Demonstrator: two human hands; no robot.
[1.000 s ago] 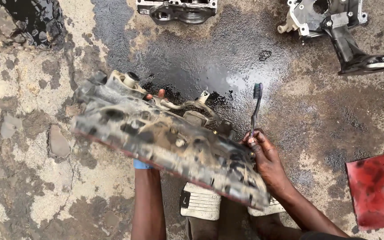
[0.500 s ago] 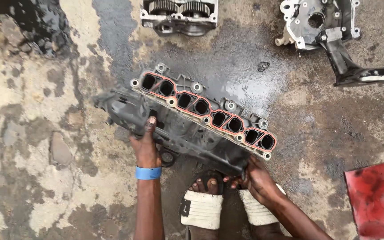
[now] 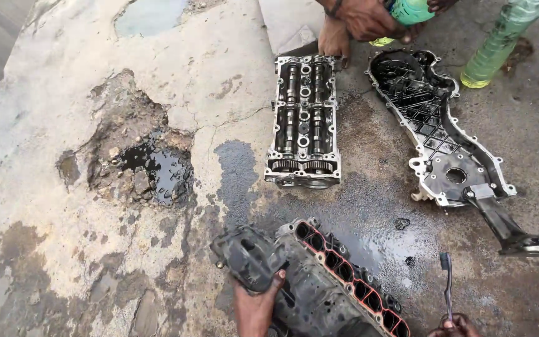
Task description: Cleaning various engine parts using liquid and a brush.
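A dirty black intake manifold (image 3: 319,281) with a row of red-rimmed ports lies on the wet concrete at the bottom centre. My left hand (image 3: 256,307) grips its left end, thumb against the body. At the bottom right edge my right hand (image 3: 455,326) is mostly cut off and holds a dark toothbrush (image 3: 446,284) by its handle, bristle end pointing up, beside the manifold's right end.
A cylinder head (image 3: 302,122) with two camshafts lies ahead, and a timing cover (image 3: 438,131) lies to its right. Another person's hands (image 3: 360,19) hold a green bottle (image 3: 410,11) at the top; a second green bottle (image 3: 497,43) stands nearby. A pothole with dark water (image 3: 151,168) is at the left.
The view has tilted up, showing more ground ahead. My right hand has left the manifold's right end and again holds the toothbrush. The manifold still lies ports up.
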